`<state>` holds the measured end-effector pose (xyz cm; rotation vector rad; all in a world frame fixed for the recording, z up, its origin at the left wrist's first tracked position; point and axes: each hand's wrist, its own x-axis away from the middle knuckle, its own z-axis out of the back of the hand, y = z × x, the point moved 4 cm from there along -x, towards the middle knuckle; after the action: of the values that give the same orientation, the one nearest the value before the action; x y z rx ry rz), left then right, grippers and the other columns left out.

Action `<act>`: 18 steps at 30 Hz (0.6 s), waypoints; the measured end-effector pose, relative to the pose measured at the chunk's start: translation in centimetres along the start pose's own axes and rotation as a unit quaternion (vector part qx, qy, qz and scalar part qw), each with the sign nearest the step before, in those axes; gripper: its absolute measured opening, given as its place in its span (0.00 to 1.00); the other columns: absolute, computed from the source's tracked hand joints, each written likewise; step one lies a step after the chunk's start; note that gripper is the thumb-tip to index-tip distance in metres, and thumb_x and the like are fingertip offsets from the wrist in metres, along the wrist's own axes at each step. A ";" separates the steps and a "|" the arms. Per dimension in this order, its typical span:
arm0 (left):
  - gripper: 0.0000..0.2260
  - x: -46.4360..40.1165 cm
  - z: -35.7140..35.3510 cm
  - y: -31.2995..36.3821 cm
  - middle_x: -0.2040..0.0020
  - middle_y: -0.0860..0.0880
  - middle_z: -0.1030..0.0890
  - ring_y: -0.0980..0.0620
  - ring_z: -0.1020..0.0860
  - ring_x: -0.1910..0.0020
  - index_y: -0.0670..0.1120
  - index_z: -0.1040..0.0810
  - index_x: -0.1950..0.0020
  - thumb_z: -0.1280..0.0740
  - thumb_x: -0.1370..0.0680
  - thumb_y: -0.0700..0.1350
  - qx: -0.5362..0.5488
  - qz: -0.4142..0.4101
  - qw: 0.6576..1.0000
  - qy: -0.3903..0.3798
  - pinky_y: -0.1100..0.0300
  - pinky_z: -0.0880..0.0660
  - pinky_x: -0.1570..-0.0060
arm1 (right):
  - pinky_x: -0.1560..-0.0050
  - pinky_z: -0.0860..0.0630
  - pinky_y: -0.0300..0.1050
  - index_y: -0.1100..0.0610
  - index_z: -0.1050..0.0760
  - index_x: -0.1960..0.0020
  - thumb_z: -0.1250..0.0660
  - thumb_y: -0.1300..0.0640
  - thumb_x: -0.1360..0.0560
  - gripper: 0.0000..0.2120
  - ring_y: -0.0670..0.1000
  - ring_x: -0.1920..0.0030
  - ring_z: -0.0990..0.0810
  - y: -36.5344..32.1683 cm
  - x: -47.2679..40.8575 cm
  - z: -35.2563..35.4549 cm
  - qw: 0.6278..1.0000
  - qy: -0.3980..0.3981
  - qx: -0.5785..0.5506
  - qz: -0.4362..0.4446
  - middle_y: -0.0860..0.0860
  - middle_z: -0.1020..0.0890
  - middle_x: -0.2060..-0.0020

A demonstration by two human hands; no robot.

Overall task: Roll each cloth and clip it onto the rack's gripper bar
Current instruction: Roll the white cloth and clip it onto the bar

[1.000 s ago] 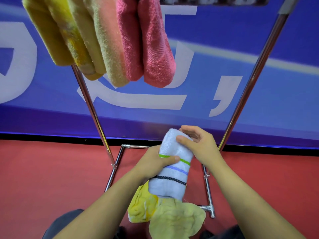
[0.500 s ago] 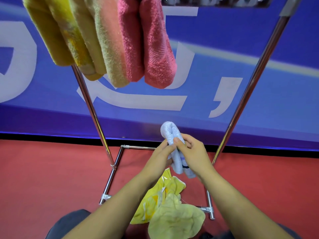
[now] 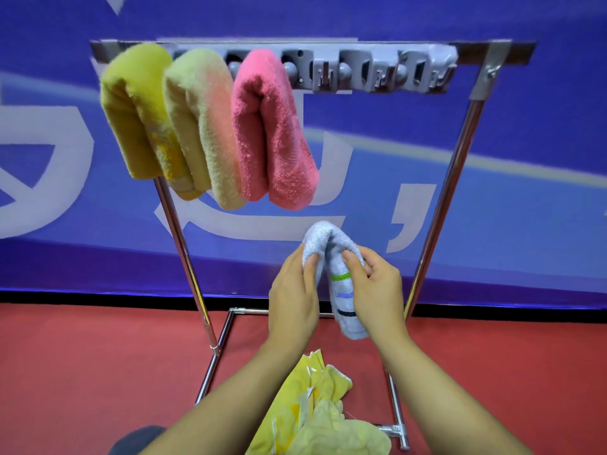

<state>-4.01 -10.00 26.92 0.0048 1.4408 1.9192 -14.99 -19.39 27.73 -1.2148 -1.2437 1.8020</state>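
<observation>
A white cloth [image 3: 341, 284] with green, blue and black stripes is rolled and bent double, its fold pointing up. My left hand [image 3: 294, 297] grips its left half and my right hand [image 3: 374, 290] grips its right half, thumbs pressed near the fold. Above, the rack's grey gripper bar [image 3: 377, 72] carries a yellow roll [image 3: 138, 116], a yellow-peach roll [image 3: 203, 126] and a pink roll [image 3: 269, 133] on its left side. The clips to the right of the pink roll hold nothing. The white cloth is well below the bar.
Loose yellow cloths [image 3: 315, 418] lie on the red floor inside the rack's chrome base [image 3: 394, 428]. Chrome uprights [image 3: 184, 257] stand left and right of my hands. A blue banner wall is behind the rack.
The white roll went from straight to bent double between both hands and has risen. The view tilted up, bringing the gripper bar into sight.
</observation>
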 end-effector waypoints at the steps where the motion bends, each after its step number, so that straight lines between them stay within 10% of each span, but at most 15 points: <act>1: 0.14 -0.2 0.5 1.3 0.54 0.55 0.20 0.52 0.23 0.53 0.51 0.23 0.47 0.45 0.14 0.54 0.007 0.000 1.000 0.010 0.59 0.35 0.58 | 0.55 0.22 0.38 0.52 0.16 0.45 0.34 0.55 0.19 0.08 0.46 0.53 0.15 -1.4 -0.2 0.4 1.000 0.015 -0.007 0.013 0.45 0.13 0.57; 4: 0.13 -1.1 2.0 5.6 0.63 0.53 0.23 0.46 0.25 0.59 0.52 0.27 0.54 0.45 0.14 0.53 0.038 -0.007 0.998 0.038 0.53 0.36 0.60 | 0.52 0.25 0.31 0.51 0.17 0.42 0.34 0.56 0.19 0.09 0.38 0.51 0.16 -6.0 -1.0 1.5 0.997 0.053 -0.021 0.052 0.41 0.13 0.54; 9: 0.15 -3.2 3.9 12.1 0.51 0.48 0.17 0.46 0.21 0.51 0.47 0.21 0.43 0.45 0.14 0.52 0.093 -0.055 0.989 0.097 0.54 0.32 0.56 | 0.57 0.29 0.26 0.43 0.19 0.44 0.35 0.57 0.18 0.11 0.32 0.56 0.20 -13.4 -2.8 2.7 0.988 0.093 -0.020 0.124 0.34 0.17 0.60; 18: 0.17 -7.4 6.9 19.0 0.55 0.46 0.19 0.40 0.21 0.52 0.44 0.21 0.44 0.46 0.13 0.51 0.106 -0.060 0.975 0.187 0.51 0.34 0.58 | 0.52 0.21 0.45 0.49 0.19 0.38 0.37 0.55 0.17 0.12 0.44 0.54 0.17 -21.1 -6.6 2.6 0.971 0.136 0.007 0.198 0.44 0.14 0.54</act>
<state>-6.01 -10.38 48.36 -0.3531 1.8449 1.7198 -15.04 -18.44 50.00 -1.7318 -0.8751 1.8256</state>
